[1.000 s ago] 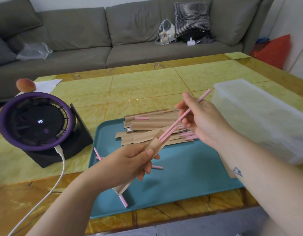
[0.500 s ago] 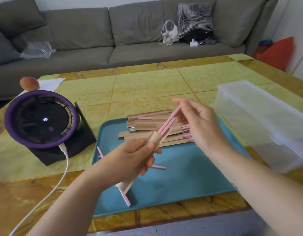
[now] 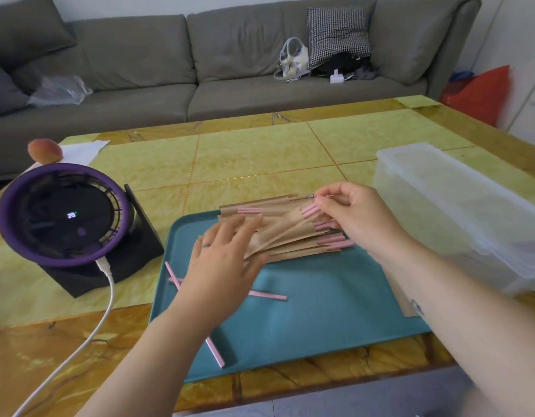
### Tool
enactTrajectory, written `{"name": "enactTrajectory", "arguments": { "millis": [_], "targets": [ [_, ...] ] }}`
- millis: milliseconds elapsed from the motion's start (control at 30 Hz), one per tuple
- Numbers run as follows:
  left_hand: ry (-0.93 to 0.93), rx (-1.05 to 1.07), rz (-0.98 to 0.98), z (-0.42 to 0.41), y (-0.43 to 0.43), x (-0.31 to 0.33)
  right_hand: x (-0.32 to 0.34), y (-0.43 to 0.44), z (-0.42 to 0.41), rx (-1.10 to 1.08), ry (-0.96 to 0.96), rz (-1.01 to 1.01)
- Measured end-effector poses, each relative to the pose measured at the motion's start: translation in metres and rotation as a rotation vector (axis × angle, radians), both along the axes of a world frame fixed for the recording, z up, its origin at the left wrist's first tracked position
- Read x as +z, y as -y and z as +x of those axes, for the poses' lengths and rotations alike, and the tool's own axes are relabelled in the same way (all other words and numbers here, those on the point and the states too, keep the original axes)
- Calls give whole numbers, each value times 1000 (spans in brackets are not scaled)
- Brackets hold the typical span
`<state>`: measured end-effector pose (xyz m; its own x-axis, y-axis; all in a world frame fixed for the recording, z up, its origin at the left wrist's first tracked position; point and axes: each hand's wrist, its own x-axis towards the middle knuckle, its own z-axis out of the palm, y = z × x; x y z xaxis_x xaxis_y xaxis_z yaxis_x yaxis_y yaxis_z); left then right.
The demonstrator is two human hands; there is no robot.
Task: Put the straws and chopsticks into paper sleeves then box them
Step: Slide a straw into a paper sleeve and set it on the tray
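A pile of brown paper sleeves [image 3: 285, 236] with pink straw ends poking out lies at the far side of the teal tray [image 3: 320, 314]. The newest sleeved straws [image 3: 309, 210] rest slanted on top. My left hand [image 3: 222, 260] lies flat with spread fingers on the pile's left end. My right hand [image 3: 352, 213] is at the right end, thumb and forefinger pinched by those pink tips. Three loose pink straws [image 3: 267, 295] lie on the tray's near part. A clear plastic box [image 3: 440, 203] stands to the right of the tray.
A purple-rimmed desk fan [image 3: 64, 215] on a black base stands left of the tray, its white cable [image 3: 105, 299] running toward the table's front edge. A peach [image 3: 45, 150] and white paper sit behind it. One brown sleeve [image 3: 406, 303] lies under my right forearm.
The straws went fully into the sleeve held above the tray. Both hands moved forward and laid it on the pile; my left hand let go and now lies flat.
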<state>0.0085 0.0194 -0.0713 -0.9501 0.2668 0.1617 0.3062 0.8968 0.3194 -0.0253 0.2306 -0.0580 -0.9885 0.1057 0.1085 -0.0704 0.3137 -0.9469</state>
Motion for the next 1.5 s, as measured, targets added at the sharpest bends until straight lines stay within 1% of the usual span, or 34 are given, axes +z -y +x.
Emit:
{"name": "enactTrajectory", "arguments": {
  "millis": [100, 200, 300, 367, 467, 567, 667, 800, 867, 933, 1000, 1067, 1133, 1200, 1367, 1433, 1500],
  "targets": [
    [101, -49, -180, -2, -10, -11, 6, -7, -3, 33, 30, 137],
    [180, -76, -231, -4, -16, -17, 24, -26, -1, 15, 41, 441],
    [152, -83, -226, -7, -17, -17, 31, -48, 5, 42, 223, 816],
    [125, -86, -223, -8, -19, -18, 29, -54, 10, 79, 368, 1002],
    [117, -82, -221, -8, -19, -18, 21, -48, 9, 160, 475, 1128],
    [112, -83, -212, -6, -19, -18, 9, -42, 3, 163, 460, 1195],
    [112, -89, -210, -5, -19, -18, 2, -43, 0, 140, 458, 1159],
    [100, -92, -192, -5, -16, -19, -2, -54, -5, 57, 391, 1022],
    [102, -82, -172, -4, -14, -18, 3, -57, -8, -17, 261, 912],
    [77, -72, -124, -4, -11, -17, 13, -53, -7, -91, 55, 767],
    [-1, -88, 15, -3, -9, -12, 26, -38, 0, -90, -105, 529],
    [-61, -108, 253, 1, -8, -3, 36, -17, 10, -20, -179, 328],
    [-62, -117, 439, 10, -8, 7, 40, 8, 19, 55, -185, 216],
    [-31, -136, 552, 19, -8, 13, 41, 31, 27, 111, -160, 120],
    [30, -184, 719, 33, -6, 27, 39, 79, 39, 253, -128, -14],
    [29, -159, 810, 36, -1, 34, 40, 93, 43, 304, -115, -44],
    [38, -106, 871, 36, 5, 39, 43, 99, 44, 384, -67, -128]
  ]
}}
